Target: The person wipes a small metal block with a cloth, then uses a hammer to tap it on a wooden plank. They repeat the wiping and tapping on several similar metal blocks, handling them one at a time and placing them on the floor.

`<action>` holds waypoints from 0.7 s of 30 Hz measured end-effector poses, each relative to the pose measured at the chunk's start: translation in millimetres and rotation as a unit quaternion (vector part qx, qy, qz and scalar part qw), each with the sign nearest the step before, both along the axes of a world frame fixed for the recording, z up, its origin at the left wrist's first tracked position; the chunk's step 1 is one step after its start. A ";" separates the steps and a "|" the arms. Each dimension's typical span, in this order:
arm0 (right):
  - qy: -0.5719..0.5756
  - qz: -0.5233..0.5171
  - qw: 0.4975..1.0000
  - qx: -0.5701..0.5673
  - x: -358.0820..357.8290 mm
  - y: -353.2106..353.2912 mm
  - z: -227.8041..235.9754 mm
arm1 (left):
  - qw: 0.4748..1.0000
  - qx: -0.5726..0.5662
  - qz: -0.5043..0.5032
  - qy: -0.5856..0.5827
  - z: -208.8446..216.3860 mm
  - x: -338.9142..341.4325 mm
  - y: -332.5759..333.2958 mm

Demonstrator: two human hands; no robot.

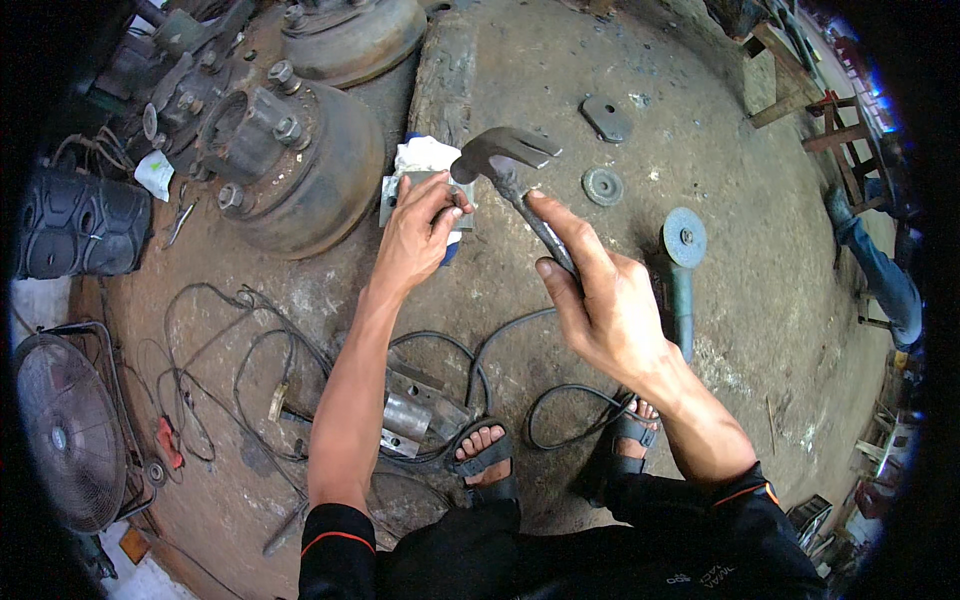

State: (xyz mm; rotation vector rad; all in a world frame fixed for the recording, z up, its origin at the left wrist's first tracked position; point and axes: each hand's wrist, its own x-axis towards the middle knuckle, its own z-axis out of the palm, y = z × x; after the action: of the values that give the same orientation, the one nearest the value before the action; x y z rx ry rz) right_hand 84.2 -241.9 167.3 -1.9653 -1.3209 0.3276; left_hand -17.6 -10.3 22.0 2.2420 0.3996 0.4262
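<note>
My right hand [605,290] grips a claw hammer [540,228] around its handle, with the thumb and index finger along the shaft. The hammer's dark metal head is raised just right of my left hand [415,222], claws pointing right. My left fingers are closed on a small dark metal piece [461,200] over a grey metal plate [388,203]; its exact kind is unclear. Under the plate lies a white cloth bundle [425,153] with blue showing at its edges. My left hand hides much of the plate.
Heavy rusty drums [330,170] stand at the left, beside a wooden beam [440,85]. A fan [70,430] is at lower left. Cables [480,360] loop near my feet by a metal cylinder [407,418]. An angle grinder [682,300] lies right; another person's leg [880,275] is beyond.
</note>
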 end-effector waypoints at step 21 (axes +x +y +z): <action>-0.086 0.039 0.984 -0.149 2.5 6.9 -19.2 | 0.995 0.102 -0.019 -0.001 0.2 -1.7 -3.8</action>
State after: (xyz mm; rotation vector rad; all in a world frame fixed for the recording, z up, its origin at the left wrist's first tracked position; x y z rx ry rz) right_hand 86.7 -235.0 148.1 -2.2343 -1.5347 0.4197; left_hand -19.3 -14.1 22.2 2.4425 0.3239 0.4666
